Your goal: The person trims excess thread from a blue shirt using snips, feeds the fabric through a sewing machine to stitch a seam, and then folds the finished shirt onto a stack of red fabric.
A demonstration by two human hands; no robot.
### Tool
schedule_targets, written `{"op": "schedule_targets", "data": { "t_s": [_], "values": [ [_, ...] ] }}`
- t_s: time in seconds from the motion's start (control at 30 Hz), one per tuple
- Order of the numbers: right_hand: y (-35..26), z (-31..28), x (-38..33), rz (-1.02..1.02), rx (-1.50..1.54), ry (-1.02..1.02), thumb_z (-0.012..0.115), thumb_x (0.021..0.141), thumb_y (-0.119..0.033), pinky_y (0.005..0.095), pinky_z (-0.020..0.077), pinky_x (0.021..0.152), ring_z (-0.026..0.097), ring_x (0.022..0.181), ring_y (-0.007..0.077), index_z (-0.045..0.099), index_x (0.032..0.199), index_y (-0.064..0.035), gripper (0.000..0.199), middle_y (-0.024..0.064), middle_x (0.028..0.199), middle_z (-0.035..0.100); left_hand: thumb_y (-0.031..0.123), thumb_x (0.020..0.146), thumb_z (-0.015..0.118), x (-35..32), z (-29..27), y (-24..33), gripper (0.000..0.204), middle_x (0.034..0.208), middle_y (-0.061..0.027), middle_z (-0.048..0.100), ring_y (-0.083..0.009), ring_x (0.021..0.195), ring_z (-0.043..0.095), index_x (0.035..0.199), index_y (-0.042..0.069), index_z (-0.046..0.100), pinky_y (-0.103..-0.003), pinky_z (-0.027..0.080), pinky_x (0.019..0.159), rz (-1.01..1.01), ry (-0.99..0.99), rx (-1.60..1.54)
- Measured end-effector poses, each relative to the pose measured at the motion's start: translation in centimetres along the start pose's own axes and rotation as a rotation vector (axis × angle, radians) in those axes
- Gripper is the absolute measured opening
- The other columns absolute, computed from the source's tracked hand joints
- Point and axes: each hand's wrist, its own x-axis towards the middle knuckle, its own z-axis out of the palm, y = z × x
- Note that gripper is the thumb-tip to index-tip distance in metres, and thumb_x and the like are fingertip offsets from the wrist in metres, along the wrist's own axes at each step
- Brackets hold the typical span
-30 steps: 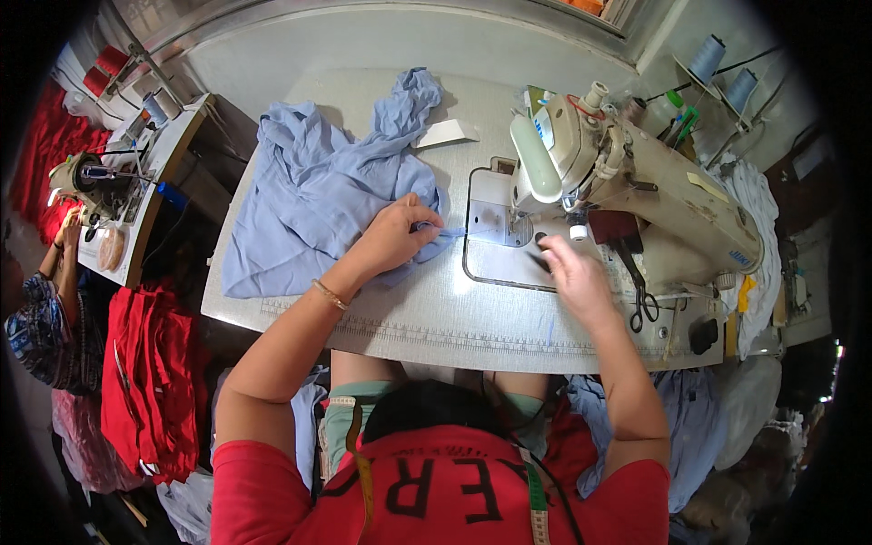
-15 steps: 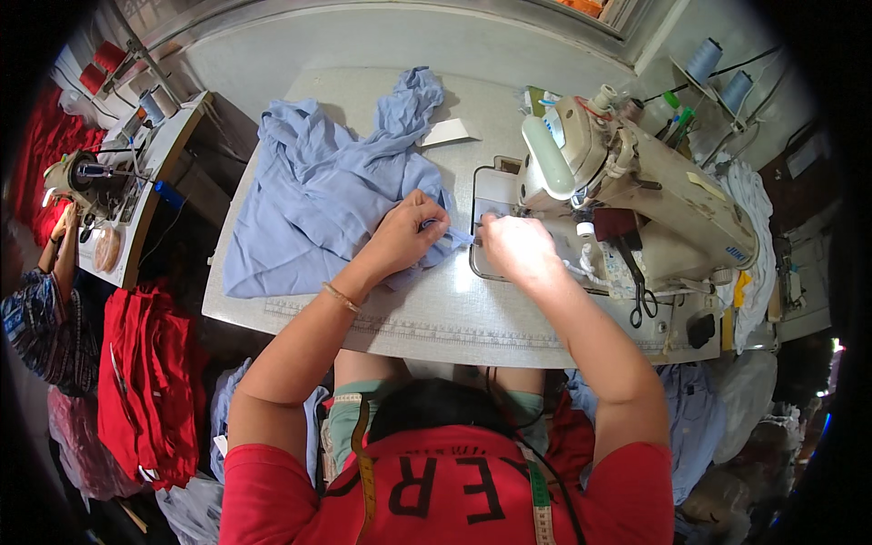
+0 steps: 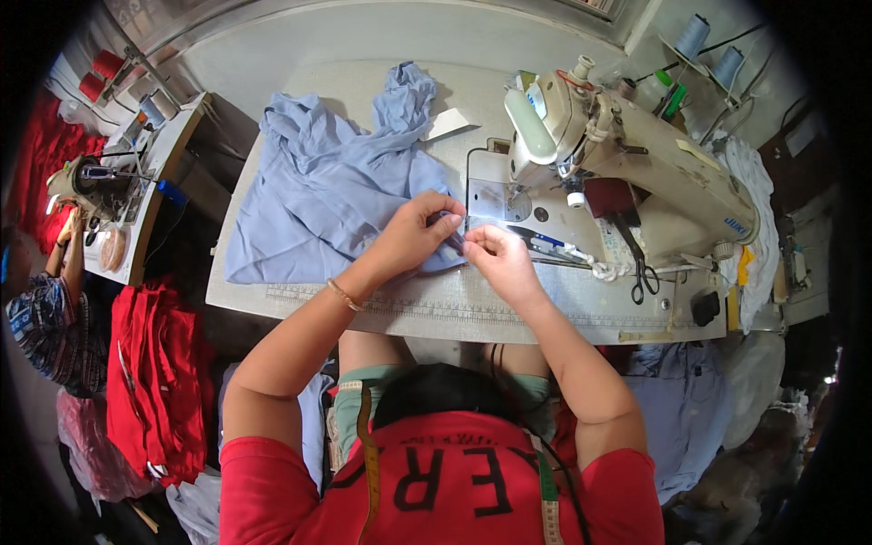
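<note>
A light blue garment (image 3: 331, 204) lies bunched on the left of the sewing table. At its right edge, my left hand (image 3: 416, 241) is closed in a pinch on the cloth. My right hand (image 3: 504, 265) meets it there, thumb and fingers pressed together on the same edge; the fingers partly hide the exact spot. Beyond and right of my hands stands a beige sewing machine (image 3: 649, 154), its presser foot (image 3: 514, 194) over the metal plate with no cloth under it. Close to my right hand lies a slim blue-and-silver tool (image 3: 542, 239).
Black-handled scissors (image 3: 640, 272) and a white knotted cord (image 3: 599, 269) lie below the machine arm. A paper piece (image 3: 447, 123) sits beyond the garment. Thread cones (image 3: 692, 36) stand at the back right. At left, another person's hands (image 3: 71, 227) work at a second machine (image 3: 80, 182).
My right hand has come away from the machine's plate, toward me and slightly left, to meet my left hand at the garment's edge. The plate and blue tool are now uncovered.
</note>
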Motion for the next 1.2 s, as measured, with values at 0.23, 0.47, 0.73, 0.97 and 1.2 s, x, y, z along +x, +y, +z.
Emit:
{"op": "schedule_targets", "data": {
  "t_s": [0.23, 0.47, 0.73, 0.97, 1.2],
  "values": [
    [-0.7, -3.0, -4.5, 0.121, 0.187, -0.116, 0.067, 0.089, -0.011, 0.0229, 0.0471, 0.064, 0.060, 0.075, 0.0061, 0.064, 0.100, -0.0008, 0.015, -0.0001, 0.087, 0.066, 0.001, 0.090, 0.059, -1.5, -3.4, 3.7, 0.016, 0.092, -0.0063, 0.060, -0.0153, 0.086, 0.057, 0.104, 0.000, 0.065, -0.027, 0.046, 0.076, 0.127, -0.017, 0.306],
    [-1.8, -3.4, -8.0, -0.083, -0.105, -0.054, 0.067, 0.089, -0.012, 0.0237, 0.0455, 0.066, 0.057, 0.076, 0.0054, 0.063, 0.102, -0.0004, 0.017, -0.0009, 0.085, 0.065, -0.005, 0.070, 0.054, 1.6, 1.8, 5.0, 0.039, 0.130, -0.0070, 0.055, -0.0266, 0.126, 0.046, 0.102, 0.012, 0.069, -0.049, 0.029, 0.107, 0.694, -0.403, 0.794],
    [-3.9, -6.3, -10.3, -0.752, -0.962, 0.252, 0.064, 0.078, -0.007, 0.0356, 0.0470, 0.070, 0.058, 0.076, 0.0229, 0.064, 0.101, -0.0077, 0.023, 0.0047, 0.085, 0.058, 0.012, 0.072, 0.067, -3.6, -3.9, 8.9, 0.016, 0.128, -0.0031, 0.057, -0.0240, 0.125, 0.048, 0.088, 0.013, 0.066, -0.050, 0.027, 0.108, 0.710, 0.191, 1.272],
    [0.4, -3.0, -10.7, -0.863, -1.089, -0.002, 0.062, 0.076, -0.010, 0.0368, 0.0447, 0.079, 0.056, 0.082, 0.0218, 0.062, 0.097, -0.0113, 0.021, 0.0032, 0.094, 0.054, -0.001, 0.070, 0.063, -15.4, -3.3, 1.1, 0.047, 0.135, -0.0077, 0.054, -0.0294, 0.123, 0.050, 0.115, 0.012, 0.065, -0.047, 0.031, 0.106, 0.260, 0.122, 1.173],
    [0.4, -2.9, -11.5, -0.767, -0.985, -0.051, 0.068, 0.078, -0.013, 0.0405, 0.0434, 0.081, 0.057, 0.088, 0.0245, 0.063, 0.099, -0.0105, 0.022, 0.0043, 0.098, 0.056, -0.003, 0.073, 0.070, -15.9, -1.4, 3.5, 0.029, 0.110, -0.0130, 0.061, -0.0298, 0.094, 0.059, 0.100, 0.004, 0.064, -0.040, 0.047, 0.081, 0.295, 0.314, 0.686]
  ]
}}
